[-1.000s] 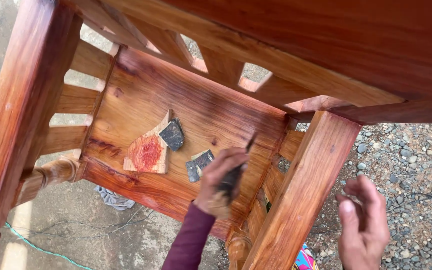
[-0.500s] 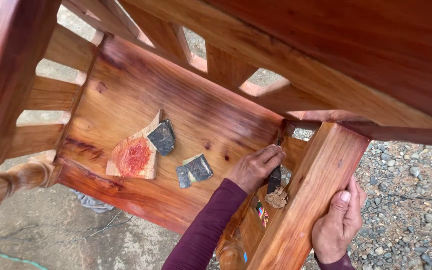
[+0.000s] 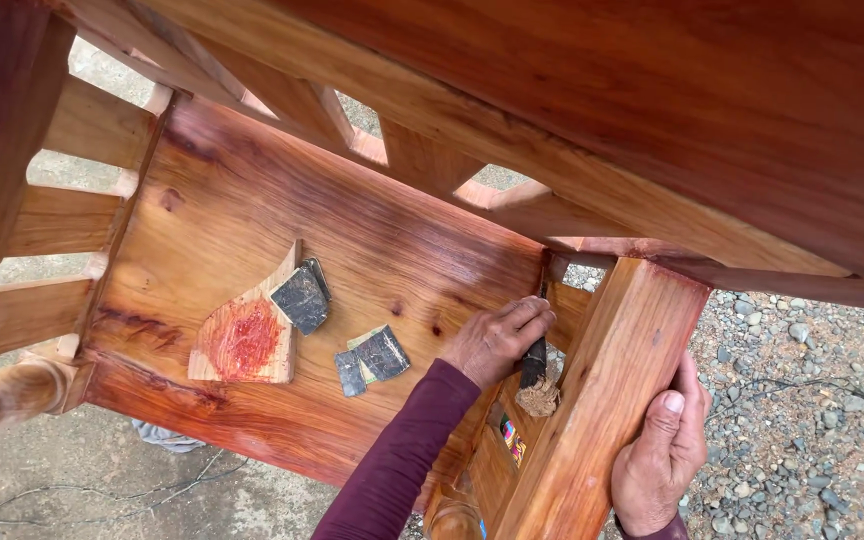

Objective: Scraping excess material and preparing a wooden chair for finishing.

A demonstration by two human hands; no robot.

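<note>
My left hand point(image 3: 497, 340), in a maroon sleeve, holds a small dark-handled brush point(image 3: 534, 372). The brush's pale bristles press into the corner where the reddish wooden shelf point(image 3: 252, 230) meets a square wooden post point(image 3: 602, 400). My right hand point(image 3: 664, 455) wraps around the outer edge of that post, thumb on the front face. All the wood looks glossy and red-brown.
On the shelf lie a wood offcut with a red stain point(image 3: 242, 340) and dark sandpaper pieces point(image 3: 300, 297) point(image 3: 372, 357). A wide board point(image 3: 652, 120) overhangs above, with slats behind it. A turned leg point(image 3: 2, 395) stands at left. Gravel point(image 3: 812, 400) lies at right and concrete below.
My right hand came off the gravel side and gripped the post. My left hand slid the brush right and down into the corner by the post. The view shifted left.
</note>
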